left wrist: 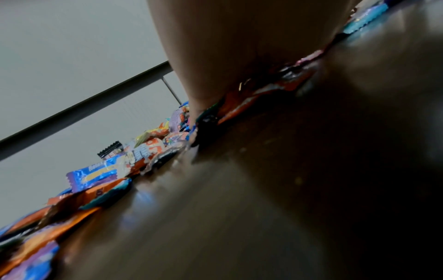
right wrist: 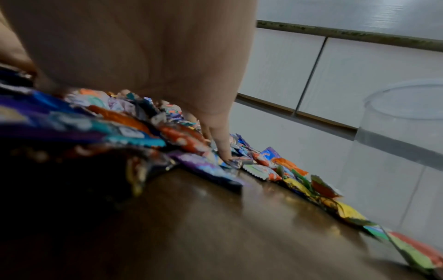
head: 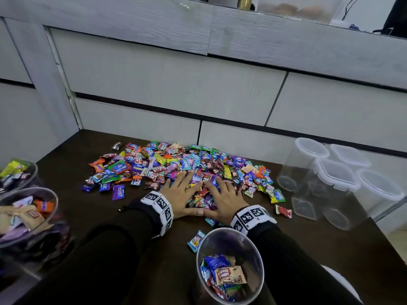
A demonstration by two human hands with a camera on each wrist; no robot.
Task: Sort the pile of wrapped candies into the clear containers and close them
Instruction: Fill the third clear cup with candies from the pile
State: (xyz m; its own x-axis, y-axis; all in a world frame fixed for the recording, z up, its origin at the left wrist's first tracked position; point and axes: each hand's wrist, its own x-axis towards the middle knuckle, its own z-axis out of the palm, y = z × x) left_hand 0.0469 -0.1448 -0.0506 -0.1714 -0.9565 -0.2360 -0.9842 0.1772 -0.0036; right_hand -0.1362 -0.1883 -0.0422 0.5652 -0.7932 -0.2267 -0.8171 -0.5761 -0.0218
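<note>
The dark brown wooden counter [head: 83,219] carries a wide pile of colourful wrapped candies [head: 176,168], four lidded clear plastic containers [head: 334,183] at right, and open candy-filled clear containers [head: 229,265] near the front.

A dark brown wooden table [head: 330,249] stands against pale grey wood-grain cabinet panels [head: 165,78] split by dark seams.

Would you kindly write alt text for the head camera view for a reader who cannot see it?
Both hands, left hand and right hand, lie flat with spread fingers on a wide pile of colourful wrapped candies on a dark brown table. An open clear round container holding some candies stands nearest; lidded empty clear containers stand at right.
</note>
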